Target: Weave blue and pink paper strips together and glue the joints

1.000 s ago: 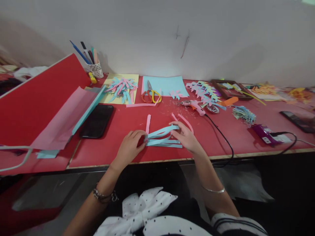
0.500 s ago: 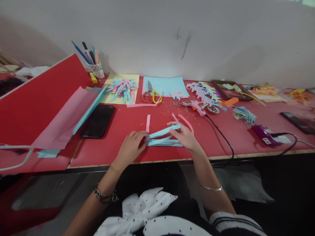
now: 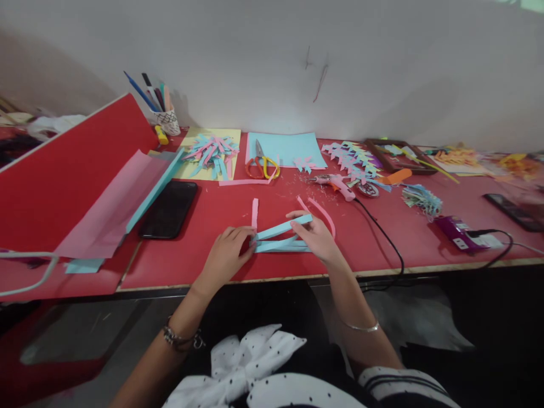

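Light blue paper strips [image 3: 276, 230] stretch between my two hands, just above the red table. My left hand [image 3: 227, 254] pinches their left ends, where a pink paper strip [image 3: 255, 213] also meets the fingers and points away from me. Thumb and fingers of my right hand [image 3: 317, 235] close on the upper blue strip near its right end. Below it, more blue strips [image 3: 280, 246] fan out, their right ends partly behind my right hand. A curved pink strip [image 3: 323, 214] lies just beyond that hand.
Scissors [image 3: 260, 157] rest on blue paper [image 3: 293, 143] at the back. A pink glue gun [image 3: 338, 184] with a black cable lies right of centre. A black phone [image 3: 169, 209] and pink sheets [image 3: 113, 209] are at left. A pile of strips [image 3: 212, 152] sits on yellow paper [image 3: 232, 136].
My right hand has shifted slightly left along the upper blue strip, and the lower strips have moved a little with it. My left hand stays in place.
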{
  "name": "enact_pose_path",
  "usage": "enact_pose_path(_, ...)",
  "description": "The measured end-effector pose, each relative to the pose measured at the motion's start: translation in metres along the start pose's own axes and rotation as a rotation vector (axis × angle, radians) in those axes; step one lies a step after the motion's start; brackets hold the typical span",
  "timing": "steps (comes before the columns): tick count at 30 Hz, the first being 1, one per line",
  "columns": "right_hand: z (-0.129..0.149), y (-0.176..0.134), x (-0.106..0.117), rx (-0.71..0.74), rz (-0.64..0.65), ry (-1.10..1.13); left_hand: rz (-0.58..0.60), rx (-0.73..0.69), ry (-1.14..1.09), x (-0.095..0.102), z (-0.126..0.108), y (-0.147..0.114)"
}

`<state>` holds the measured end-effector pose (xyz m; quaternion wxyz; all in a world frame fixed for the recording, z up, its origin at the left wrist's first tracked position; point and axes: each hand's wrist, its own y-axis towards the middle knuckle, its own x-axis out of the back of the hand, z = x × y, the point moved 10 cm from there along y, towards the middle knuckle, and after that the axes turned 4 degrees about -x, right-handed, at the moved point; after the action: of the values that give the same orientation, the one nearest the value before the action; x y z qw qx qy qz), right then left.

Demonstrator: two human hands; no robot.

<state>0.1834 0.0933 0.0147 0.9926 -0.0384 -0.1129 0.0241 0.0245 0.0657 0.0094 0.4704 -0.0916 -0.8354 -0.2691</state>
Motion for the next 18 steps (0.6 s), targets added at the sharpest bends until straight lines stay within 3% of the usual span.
enact_pose_path(9, 0.014, 0.007, 0.012, 0.121, -0.073, -0.14, 0.017, 0.018, -0.016, -0.001, 0.0, 0.0)
enact_pose_path(18, 0.0, 0.001, 0.021, 0.096, -0.13, -0.142, 0.001, 0.013, -0.003, 0.001, 0.0, 0.0)
